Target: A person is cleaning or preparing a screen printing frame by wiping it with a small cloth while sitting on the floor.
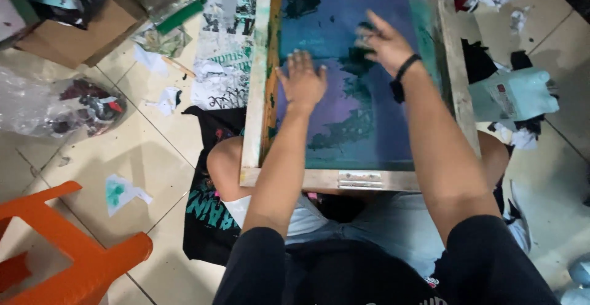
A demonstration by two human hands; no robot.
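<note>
Head view: one wooden screen-printing frame (256,83) lies across the person's lap, filling the upper middle of the frame; its long axis runs from the lower edge of the picture up and away, and the near short rail sits just above the knees; its mesh (369,126) is stained blue, purple and teal with dark ink patches. Two hands work on it. The left hand (302,82) lies palm down on the mesh near the left rail, left of centre, fingers (299,59) straight, slightly spread and pointing to the top of the picture, holding nothing; the forearm rises straight from the lower centre. The right hand (385,43) is higher, in the upper middle, blurred, palm down with fingers apart and angled to the upper left, touching the mesh; whether it presses something under it cannot be told; one black wristband (405,66) circles its wrist.

On the tiled floor (92,157): one orange plastic stool (74,262) at lower left; one black printed shirt (206,206) under the frame's left side; one cardboard box (74,37) at upper left; one pale plastic jug (513,93) at right, lying among rags.
</note>
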